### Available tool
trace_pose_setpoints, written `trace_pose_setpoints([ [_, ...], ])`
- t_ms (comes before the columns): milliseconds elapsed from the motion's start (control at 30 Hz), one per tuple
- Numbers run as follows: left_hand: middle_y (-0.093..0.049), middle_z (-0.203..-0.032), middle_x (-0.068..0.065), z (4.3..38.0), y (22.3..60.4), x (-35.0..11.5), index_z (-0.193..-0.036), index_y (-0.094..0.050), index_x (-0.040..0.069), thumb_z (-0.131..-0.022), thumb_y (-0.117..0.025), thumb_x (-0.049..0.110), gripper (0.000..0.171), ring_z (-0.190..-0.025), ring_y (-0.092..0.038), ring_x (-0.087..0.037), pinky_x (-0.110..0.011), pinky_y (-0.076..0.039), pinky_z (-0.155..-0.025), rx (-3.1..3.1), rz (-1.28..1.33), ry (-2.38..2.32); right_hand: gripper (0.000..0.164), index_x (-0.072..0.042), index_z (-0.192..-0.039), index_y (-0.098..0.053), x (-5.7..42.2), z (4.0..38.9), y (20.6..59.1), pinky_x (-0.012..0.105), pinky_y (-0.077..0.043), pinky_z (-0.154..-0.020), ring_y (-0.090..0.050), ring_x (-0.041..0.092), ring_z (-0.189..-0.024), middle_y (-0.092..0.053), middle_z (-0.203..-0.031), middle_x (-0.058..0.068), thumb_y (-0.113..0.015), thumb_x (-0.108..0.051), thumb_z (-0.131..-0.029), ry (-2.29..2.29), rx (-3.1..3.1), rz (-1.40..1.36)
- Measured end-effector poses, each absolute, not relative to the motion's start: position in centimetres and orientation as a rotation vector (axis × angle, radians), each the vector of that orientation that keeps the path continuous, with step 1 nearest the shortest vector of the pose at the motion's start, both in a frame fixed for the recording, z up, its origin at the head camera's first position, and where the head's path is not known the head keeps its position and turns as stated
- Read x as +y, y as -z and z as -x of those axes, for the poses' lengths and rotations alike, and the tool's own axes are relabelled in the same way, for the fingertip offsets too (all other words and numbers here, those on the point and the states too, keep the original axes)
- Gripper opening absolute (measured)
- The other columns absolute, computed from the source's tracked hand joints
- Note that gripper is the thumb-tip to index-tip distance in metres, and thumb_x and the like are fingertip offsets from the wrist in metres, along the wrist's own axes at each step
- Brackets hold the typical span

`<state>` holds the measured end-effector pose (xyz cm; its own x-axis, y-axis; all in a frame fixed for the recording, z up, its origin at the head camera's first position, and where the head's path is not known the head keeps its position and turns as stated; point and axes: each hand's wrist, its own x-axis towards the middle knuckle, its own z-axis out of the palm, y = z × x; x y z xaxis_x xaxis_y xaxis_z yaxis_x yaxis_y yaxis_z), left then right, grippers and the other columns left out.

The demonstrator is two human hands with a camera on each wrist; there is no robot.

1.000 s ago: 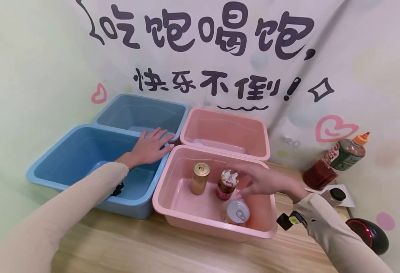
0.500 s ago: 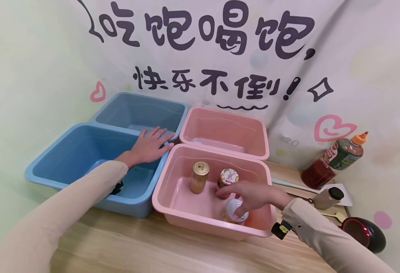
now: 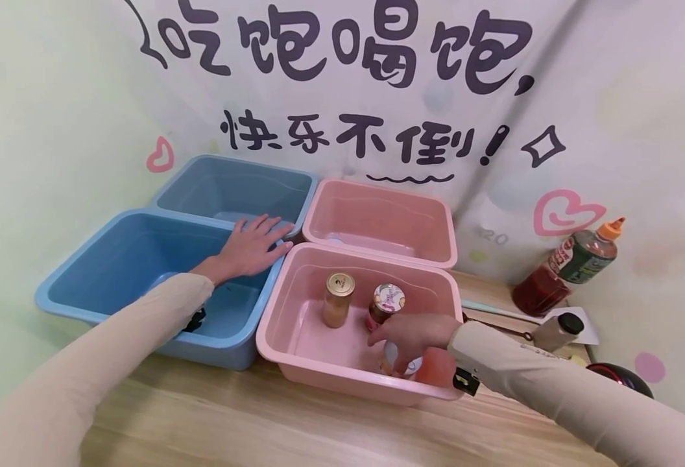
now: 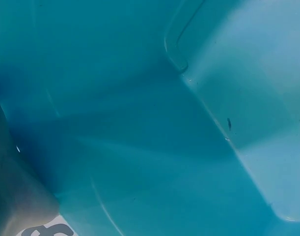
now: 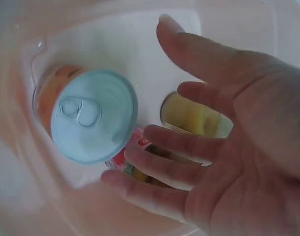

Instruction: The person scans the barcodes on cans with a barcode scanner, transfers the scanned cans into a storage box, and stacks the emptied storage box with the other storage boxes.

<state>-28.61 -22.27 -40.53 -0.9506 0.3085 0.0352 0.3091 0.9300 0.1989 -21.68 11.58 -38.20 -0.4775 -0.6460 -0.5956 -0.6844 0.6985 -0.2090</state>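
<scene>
My left hand (image 3: 250, 250) rests with spread fingers on the right rim of the front blue bin (image 3: 144, 240); its wrist view shows mostly the bin's inside wall. Within the front pink bin (image 3: 342, 383), my right hand (image 3: 418, 334) hovers over a pull-tab can (image 5: 93, 115), partly covering it in the head view. The right wrist view shows that hand's fingers extended and apart from the can. A jar with a patterned lid (image 3: 388, 299) stands just beyond the hand, and a gold can (image 3: 338, 301) stands upright to its left.
Another blue bin (image 3: 243, 185) and another pink bin (image 3: 377, 211) adjoin behind. At right are an orange-capped sauce bottle (image 3: 558, 272), a black-lidded bottle (image 3: 555, 334), a spatula (image 3: 586, 324) and a dark rounded item with a red rim (image 3: 625, 376).
My right hand has moved from beside the jar toward the front and down over the pull-tab can. The left hand has stayed on the blue rim. The head view has shifted slightly.
</scene>
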Motion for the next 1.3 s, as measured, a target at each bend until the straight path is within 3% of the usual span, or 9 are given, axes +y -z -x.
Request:
trace_pose_setpoints([
  [300,-0.029,-0.163,-0.018,28.7,40.8,-22.5,-0.157,-0.033,0.022,-0.104,-0.037,0.051,0.06,-0.152,-0.018,-0.043,-0.073,-0.011,-0.116,-3.098,0.488,0.314,0.051,-0.023,-0.129,-0.066,9.5,21.7,39.0,0.035,-0.052,-0.095,-0.059,0.012,-0.096,-0.068,-0.12,-0.001,-0.082,-0.02,-0.081,-0.175,2.177,0.942],
  [433,-0.029,-0.163,-0.017,28.7,40.9,-22.6,-0.157,-0.032,0.023,-0.104,-0.037,0.051,0.06,-0.152,-0.018,-0.043,-0.072,-0.011,-0.117,-3.102,0.485,0.315,0.043,-0.021,-0.125,-0.068,9.4,21.9,39.7,0.033,-0.053,-0.092,-0.059,0.013,-0.093,-0.068,-0.112,-0.002,-0.08,-0.018,-0.083,-0.188,2.153,0.89],
  [733,-0.03,-0.163,-0.017,28.8,40.8,-22.6,-0.157,-0.034,0.022,-0.104,-0.038,0.051,0.06,-0.151,-0.02,-0.043,-0.073,-0.013,-0.116,-3.082,0.499,0.327,0.012,-0.013,-0.088,-0.067,9.9,22.7,41.2,0.025,-0.04,-0.06,-0.049,0.012,-0.069,-0.048,-0.071,-0.003,-0.078,-0.015,-0.083,-0.172,2.121,0.862],
  [967,-0.029,-0.163,-0.016,28.9,40.9,-22.5,-0.157,-0.032,0.023,-0.104,-0.038,0.051,0.06,-0.151,-0.02,-0.042,-0.072,-0.012,-0.116,-3.09,0.497,0.327,0.024,-0.014,-0.07,-0.056,10.3,23.1,42.5,0.025,-0.029,-0.054,-0.04,0.011,-0.059,-0.035,-0.061,-0.005,-0.075,-0.015,-0.084,-0.194,2.116,0.909],
  [1300,-0.03,-0.163,-0.016,28.9,40.8,-22.6,-0.157,-0.033,0.023,-0.104,-0.038,0.05,0.06,-0.151,-0.021,-0.041,-0.071,-0.013,-0.116,-3.084,0.499,0.326,0.025,-0.016,-0.069,-0.056,10.5,23.5,43.3,0.026,-0.029,-0.056,-0.04,0.01,-0.06,-0.034,-0.06,-0.005,-0.076,-0.012,-0.083,-0.16,2.102,0.9],
])
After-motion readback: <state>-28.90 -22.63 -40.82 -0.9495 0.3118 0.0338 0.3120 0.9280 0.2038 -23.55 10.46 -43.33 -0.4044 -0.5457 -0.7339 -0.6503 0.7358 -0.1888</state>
